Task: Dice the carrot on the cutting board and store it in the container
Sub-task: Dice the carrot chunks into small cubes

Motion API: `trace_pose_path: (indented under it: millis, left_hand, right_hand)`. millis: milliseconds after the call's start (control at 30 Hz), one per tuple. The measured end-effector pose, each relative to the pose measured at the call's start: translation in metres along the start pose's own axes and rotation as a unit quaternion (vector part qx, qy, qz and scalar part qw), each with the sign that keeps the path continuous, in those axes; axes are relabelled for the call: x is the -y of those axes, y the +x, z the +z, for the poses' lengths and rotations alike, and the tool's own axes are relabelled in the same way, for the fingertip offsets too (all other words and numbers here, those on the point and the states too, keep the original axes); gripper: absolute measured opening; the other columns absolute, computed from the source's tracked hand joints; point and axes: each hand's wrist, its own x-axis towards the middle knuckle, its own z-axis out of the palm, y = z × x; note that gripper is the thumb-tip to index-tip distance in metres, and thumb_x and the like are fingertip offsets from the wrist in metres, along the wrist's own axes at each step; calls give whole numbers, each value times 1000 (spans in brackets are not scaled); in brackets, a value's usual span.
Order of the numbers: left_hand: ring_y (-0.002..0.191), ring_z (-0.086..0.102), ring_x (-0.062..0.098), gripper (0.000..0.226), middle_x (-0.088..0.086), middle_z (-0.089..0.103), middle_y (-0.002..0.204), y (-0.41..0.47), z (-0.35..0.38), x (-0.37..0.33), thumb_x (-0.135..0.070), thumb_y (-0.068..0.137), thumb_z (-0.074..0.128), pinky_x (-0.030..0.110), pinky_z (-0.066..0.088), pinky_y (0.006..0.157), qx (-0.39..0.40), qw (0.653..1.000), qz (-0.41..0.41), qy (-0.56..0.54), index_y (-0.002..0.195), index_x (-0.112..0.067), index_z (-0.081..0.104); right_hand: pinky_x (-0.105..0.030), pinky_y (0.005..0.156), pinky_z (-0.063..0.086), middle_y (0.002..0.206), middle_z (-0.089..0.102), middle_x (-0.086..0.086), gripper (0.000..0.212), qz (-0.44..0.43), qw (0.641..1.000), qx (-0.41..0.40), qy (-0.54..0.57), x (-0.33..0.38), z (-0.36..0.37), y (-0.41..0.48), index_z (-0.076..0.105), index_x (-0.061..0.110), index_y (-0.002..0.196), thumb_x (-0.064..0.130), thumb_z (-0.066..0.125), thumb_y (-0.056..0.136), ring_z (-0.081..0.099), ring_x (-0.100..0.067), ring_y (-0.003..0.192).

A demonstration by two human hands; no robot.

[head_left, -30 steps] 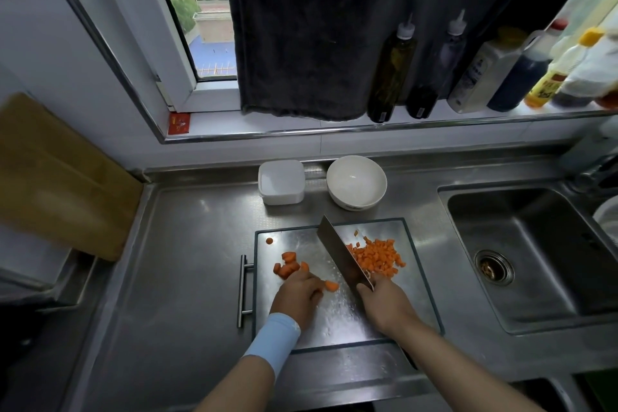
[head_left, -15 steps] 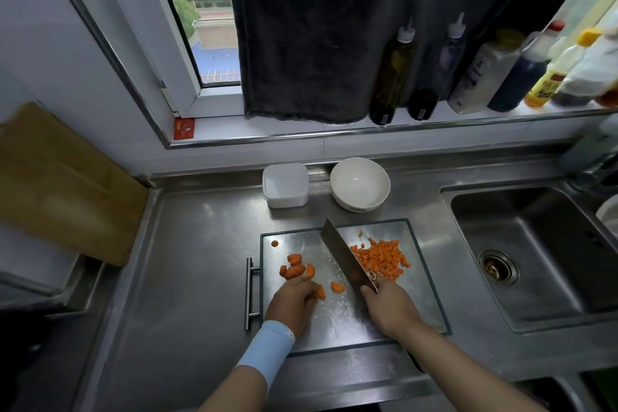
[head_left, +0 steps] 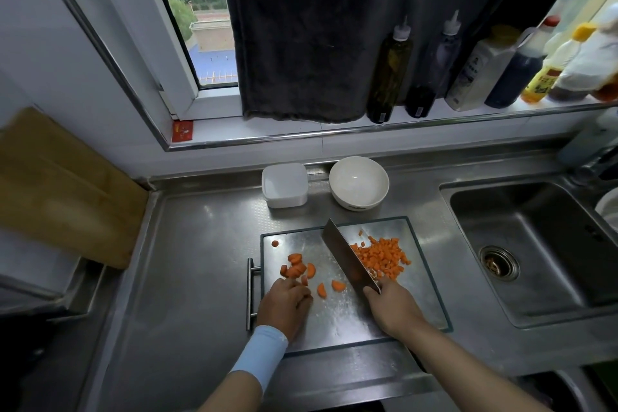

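Mid-dicing: my right hand (head_left: 393, 306) grips the cleaver (head_left: 347, 256), my left hand (head_left: 284, 303) lies curled, empty, beside uncut carrot slices (head_left: 296, 267); I'd gather those next.

Orange carrot pieces (head_left: 379, 257), steel-grey cutting board (head_left: 337, 318), white container (head_left: 284, 185), pale-blue wristband (head_left: 264, 349).

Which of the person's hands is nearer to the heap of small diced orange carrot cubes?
Right. The right hand, gripping the cleaver, sits just below the heap of diced carrot cubes. The left hand rests farther off, across the blade, beside the larger carrot chunks.
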Motion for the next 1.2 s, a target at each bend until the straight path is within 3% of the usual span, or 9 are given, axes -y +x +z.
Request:
trace_pose_path:
  millis: [100, 233, 400, 600, 767, 900, 1067, 1200]
  left_hand:
    - [80, 59, 12, 3, -7, 68, 84, -1, -2, -3, -23, 79, 77, 25, 54, 73, -3, 1000, -12, -2, 82, -23, 77]
    - [93, 56, 9, 10, -10, 66, 97, 1, 1, -6, -30, 85, 69, 15, 42, 83, 13, 1000, -10, 4, 91, -25, 76]
    - [102, 55, 7, 8, -12, 66, 104, 9, 8, -5, -29, 81, 73, 19, 47, 86, 33, 999, -5, 14, 85, -23, 75]
    - [97, 50, -2, 9, -14, 65, 103, 9, 12, -12, -23, 82, 74, -5, 24, 87, 9, 997, -39, -68, 91, -21, 75]
    - [94, 53, 3, 8, -9, 66, 100, 16, 19, -19, -20, 82, 74, 9, 39, 92, 38, 995, -35, -83, 89, -18, 75]
    - [94, 54, 2, 10, -10, 64, 103, 19, 23, -19, -23, 84, 71, -5, 27, 84, 49, 994, -54, -87, 93, -18, 74]
    - [98, 57, 6, 13, -9, 66, 107, 23, 31, -33, -23, 86, 69, 8, 35, 96, 39, 992, -66, -104, 98, -18, 75]
    - [95, 58, 7, 15, -4, 66, 107, 28, 38, -50, -19, 84, 72, 1, 35, 89, 46, 990, -69, -114, 97, -13, 75]
  right_hand:
    - [-33, 86, 48, 114, 68, -4, 28, 1, 1000, 0, -1, 1, 0, 0, 59, 17, 119, 37, 49, 102, 63, -26, 104]
    - [-34, 87, 49, 113, 69, -5, 27, 0, 1000, 1, -2, 1, 0, 0, 60, 17, 117, 37, 49, 102, 63, -26, 103]
    - [-35, 91, 50, 117, 68, -4, 30, 1, 1000, 4, -8, 2, 0, -1, 59, 17, 120, 38, 48, 103, 63, -26, 106]
    - [-33, 90, 48, 117, 67, -4, 30, 2, 1000, 5, 0, 3, 0, -2, 59, 17, 121, 38, 48, 103, 63, -26, 108]
    - [-33, 88, 48, 115, 67, -5, 28, 2, 1000, 7, 1, 2, -2, -3, 59, 17, 119, 37, 48, 103, 62, -25, 106]
    - [-31, 87, 47, 117, 67, -3, 29, 6, 1000, 8, 1, 3, -2, -4, 59, 17, 121, 37, 48, 103, 62, -25, 109]
    - [-30, 81, 46, 110, 68, -2, 27, 2, 1000, 10, 0, 3, -6, -4, 62, 18, 117, 37, 49, 102, 63, -22, 100]
    - [-32, 80, 49, 103, 69, 1, 24, 5, 1000, 1, -11, 1, -10, -6, 63, 21, 110, 39, 50, 101, 61, -18, 90]
